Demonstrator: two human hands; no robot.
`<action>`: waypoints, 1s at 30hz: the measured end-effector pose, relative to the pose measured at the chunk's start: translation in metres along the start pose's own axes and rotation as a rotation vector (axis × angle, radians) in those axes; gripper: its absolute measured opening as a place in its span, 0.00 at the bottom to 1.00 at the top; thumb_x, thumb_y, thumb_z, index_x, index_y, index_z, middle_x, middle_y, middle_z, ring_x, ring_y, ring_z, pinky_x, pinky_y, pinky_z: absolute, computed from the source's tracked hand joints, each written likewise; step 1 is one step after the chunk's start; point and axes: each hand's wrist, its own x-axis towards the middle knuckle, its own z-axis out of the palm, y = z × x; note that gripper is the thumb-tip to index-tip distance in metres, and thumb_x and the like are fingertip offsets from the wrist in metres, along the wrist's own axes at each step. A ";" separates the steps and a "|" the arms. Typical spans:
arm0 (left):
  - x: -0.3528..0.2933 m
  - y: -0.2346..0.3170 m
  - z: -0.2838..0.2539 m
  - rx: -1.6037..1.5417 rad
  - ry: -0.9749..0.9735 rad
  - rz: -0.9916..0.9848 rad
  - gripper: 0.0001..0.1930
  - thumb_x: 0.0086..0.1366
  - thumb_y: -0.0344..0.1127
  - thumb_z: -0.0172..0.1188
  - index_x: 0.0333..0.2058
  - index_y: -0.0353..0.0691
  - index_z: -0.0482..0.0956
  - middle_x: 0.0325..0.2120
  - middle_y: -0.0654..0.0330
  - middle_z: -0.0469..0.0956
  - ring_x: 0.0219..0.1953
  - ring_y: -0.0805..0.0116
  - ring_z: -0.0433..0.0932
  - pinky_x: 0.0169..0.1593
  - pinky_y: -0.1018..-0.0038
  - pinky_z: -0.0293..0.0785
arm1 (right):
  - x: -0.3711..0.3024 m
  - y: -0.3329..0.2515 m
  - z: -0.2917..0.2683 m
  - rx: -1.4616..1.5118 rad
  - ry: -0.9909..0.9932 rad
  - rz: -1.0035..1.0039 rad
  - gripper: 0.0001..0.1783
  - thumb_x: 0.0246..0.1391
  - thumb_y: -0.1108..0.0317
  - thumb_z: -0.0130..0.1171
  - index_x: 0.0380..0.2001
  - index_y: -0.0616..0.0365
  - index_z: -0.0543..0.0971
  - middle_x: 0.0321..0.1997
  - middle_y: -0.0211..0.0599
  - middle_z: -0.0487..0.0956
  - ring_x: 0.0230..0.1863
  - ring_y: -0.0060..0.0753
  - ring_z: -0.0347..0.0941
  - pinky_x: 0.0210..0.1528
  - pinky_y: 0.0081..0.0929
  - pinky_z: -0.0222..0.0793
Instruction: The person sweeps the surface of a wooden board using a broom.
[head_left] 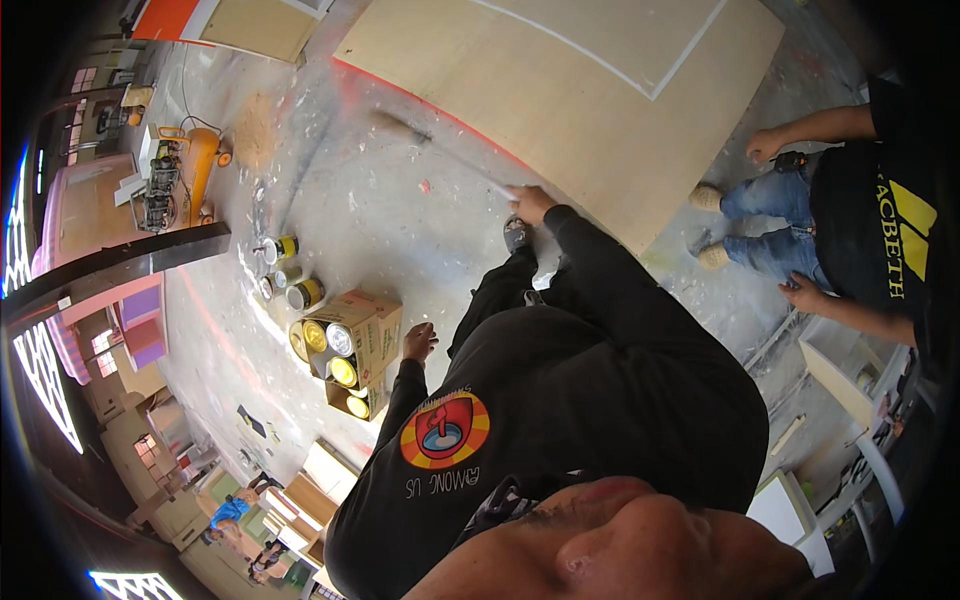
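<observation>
My right hand (532, 204) is closed round the pale, thin handle of a broom (470, 170), stretched out ahead over the floor. Motion smears the broom's brownish head (398, 125), which lies near the red edge of a large plywood board (560, 95). At my left side hangs my left hand (420, 343), its fingers loosely bent and apart, with nothing visible in it. Closest to that hand is a cardboard box (378, 335) holding several paint cans (341, 340) with yellow and silver lids.
More cans (305, 293) stand beyond the box. An orange air compressor (196, 170) sits at the far left, past a dark beam (150, 262). At right stands another person (850, 210) in a black shirt and jeans. Paint marks and debris dot the grey floor (330, 200).
</observation>
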 end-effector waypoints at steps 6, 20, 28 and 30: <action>0.013 -0.002 -0.005 0.047 -0.043 -0.020 0.19 0.56 0.45 0.51 0.42 0.39 0.69 0.28 0.59 0.74 0.28 0.70 0.75 0.28 0.75 0.68 | -0.014 0.155 -0.085 0.110 0.256 0.407 0.20 0.46 0.61 0.48 0.46 0.50 0.70 0.36 0.42 0.75 0.35 0.38 0.74 0.39 0.29 0.69; 0.036 0.019 -0.004 0.073 -0.071 0.038 0.19 0.56 0.45 0.52 0.42 0.38 0.69 0.29 0.59 0.73 0.28 0.70 0.74 0.29 0.76 0.68 | -0.051 0.175 -0.085 -0.123 0.399 0.575 0.21 0.48 0.62 0.42 0.46 0.59 0.67 0.31 0.49 0.75 0.34 0.42 0.73 0.39 0.33 0.69; 0.036 0.056 0.005 0.106 -0.069 0.213 0.19 0.57 0.45 0.52 0.41 0.36 0.69 0.27 0.60 0.73 0.28 0.72 0.73 0.28 0.79 0.67 | -0.045 0.030 -0.027 0.361 0.268 0.386 0.25 0.48 0.61 0.48 0.49 0.60 0.65 0.33 0.51 0.75 0.37 0.38 0.73 0.37 0.29 0.68; 0.036 0.057 0.006 0.135 -0.070 0.220 0.19 0.57 0.45 0.52 0.40 0.36 0.70 0.27 0.60 0.73 0.27 0.71 0.74 0.28 0.78 0.68 | -0.057 0.014 -0.028 0.579 0.136 0.421 0.24 0.50 0.64 0.48 0.52 0.53 0.63 0.20 0.38 0.73 0.14 0.24 0.67 0.17 0.23 0.64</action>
